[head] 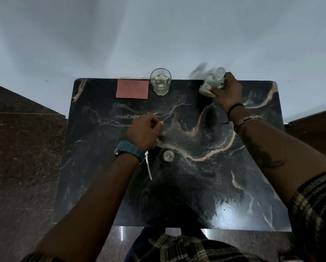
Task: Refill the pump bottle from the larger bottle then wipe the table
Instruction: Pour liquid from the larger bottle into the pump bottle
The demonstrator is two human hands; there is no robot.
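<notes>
Head view — right hand clasps tilted bottle.

Right hand grips the larger bottle at the table's far right edge, bottle tilted, base on or just over the tabletop; can't tell which. Left of that grip along the far edge stands the glass, then the cloth just beside it, flat on the table. Nearer than the grip and well to its left, left hand closes on the pump tube, and the small clear round piece lies just right of the tube.
</notes>
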